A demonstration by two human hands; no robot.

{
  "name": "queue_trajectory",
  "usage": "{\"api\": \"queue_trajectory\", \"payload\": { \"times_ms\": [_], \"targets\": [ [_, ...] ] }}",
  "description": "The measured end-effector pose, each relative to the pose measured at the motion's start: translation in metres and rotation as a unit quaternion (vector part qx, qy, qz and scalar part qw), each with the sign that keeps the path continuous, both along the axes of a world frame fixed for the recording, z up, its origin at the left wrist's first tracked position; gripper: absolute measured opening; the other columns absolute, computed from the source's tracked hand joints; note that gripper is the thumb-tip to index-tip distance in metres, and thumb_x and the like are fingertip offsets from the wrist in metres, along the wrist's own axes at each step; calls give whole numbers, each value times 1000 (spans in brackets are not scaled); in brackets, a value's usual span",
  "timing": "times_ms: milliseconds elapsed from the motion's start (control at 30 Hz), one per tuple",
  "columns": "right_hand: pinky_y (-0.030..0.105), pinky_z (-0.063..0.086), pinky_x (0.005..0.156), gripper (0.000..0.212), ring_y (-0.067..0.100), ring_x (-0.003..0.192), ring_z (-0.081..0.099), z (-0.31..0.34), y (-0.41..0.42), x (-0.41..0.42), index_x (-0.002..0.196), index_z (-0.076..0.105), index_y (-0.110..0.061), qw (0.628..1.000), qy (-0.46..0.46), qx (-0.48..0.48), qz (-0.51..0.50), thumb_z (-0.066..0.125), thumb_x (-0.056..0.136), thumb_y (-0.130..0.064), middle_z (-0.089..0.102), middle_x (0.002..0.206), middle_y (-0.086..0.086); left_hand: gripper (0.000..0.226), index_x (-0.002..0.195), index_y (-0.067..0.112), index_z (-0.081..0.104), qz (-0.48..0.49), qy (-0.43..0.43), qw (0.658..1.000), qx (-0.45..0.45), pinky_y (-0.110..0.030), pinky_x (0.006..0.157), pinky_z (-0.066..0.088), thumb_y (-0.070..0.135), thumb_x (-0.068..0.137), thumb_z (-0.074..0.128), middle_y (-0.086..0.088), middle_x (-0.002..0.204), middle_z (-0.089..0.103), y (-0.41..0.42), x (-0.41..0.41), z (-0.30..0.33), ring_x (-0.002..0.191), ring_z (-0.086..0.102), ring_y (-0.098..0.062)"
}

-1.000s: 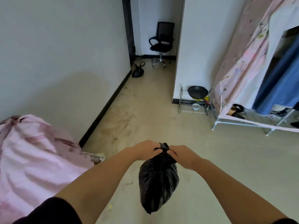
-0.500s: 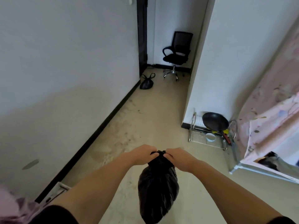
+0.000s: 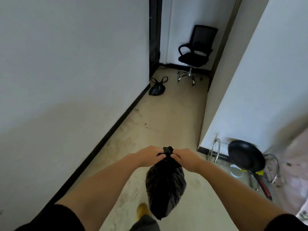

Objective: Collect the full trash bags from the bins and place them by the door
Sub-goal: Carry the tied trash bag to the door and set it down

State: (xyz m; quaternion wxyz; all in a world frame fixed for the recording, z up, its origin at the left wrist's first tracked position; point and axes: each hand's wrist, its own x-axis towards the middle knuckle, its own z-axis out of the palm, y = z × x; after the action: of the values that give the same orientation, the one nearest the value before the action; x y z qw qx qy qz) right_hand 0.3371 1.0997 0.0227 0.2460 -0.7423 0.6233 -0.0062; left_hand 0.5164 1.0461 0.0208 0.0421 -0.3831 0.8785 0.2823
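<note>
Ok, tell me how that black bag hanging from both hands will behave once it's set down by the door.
The black bag, pinched at its neck by the left hand and right hand, hangs in a soft teardrop, so it will probably slump rather than stand. Its wrinkled film looks thin and likely tearable. It seems fairly light.

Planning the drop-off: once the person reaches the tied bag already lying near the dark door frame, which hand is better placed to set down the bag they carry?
Probably the left hand. Both hands grip the carried bag's neck, but the floor bag lies along the left wall.
</note>
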Motion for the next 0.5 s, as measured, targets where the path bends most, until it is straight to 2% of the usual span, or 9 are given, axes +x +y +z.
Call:
{"api": "queue_trajectory", "payload": {
  "times_ms": [200, 333, 433, 500],
  "targets": [
    [30, 33, 68, 28, 21, 75, 46, 8, -147, -17, 81, 43, -15, 999, -15, -4, -42, 33, 102, -31, 51, 80, 2, 32, 79, 9, 44, -18, -8, 1000, 10, -33, 67, 35, 31, 101, 36, -6, 78, 48, -161, -20, 12, 72, 45, -22],
    [33, 36, 69, 31, 23, 75, 50, 10, -235, -33, 87, 51, -12, 998, -27, 7, -49, 33, 101, -32, 57, 84, 7, 32, 77, 11, 44, -23, -8, 1000, 14, -33, 67, 35, 31, 100, 37, -5, 76, 48, -249, -34, 14, 70, 44, -21],
    [33, 36, 68, 30, 23, 75, 49, 7, -304, -48, 87, 49, -11, 999, -20, 4, -31, 32, 102, -32, 61, 89, 12, 33, 70, 16, 39, -18, -8, 1000, 12, -34, 67, 35, 30, 100, 37, -1, 70, 44, -316, -46, 8, 68, 43, -21],
    [31, 33, 67, 29, 22, 75, 47, 2, -354, -60, 86, 47, -12, 1000, -11, 1, -14, 32, 102, -31, 61, 90, 13, 31, 73, 14, 41, -9, -9, 1000, 13, -32, 67, 34, 29, 101, 37, -1, 71, 44, -363, -57, 3, 70, 44, -21]
  ]
}}
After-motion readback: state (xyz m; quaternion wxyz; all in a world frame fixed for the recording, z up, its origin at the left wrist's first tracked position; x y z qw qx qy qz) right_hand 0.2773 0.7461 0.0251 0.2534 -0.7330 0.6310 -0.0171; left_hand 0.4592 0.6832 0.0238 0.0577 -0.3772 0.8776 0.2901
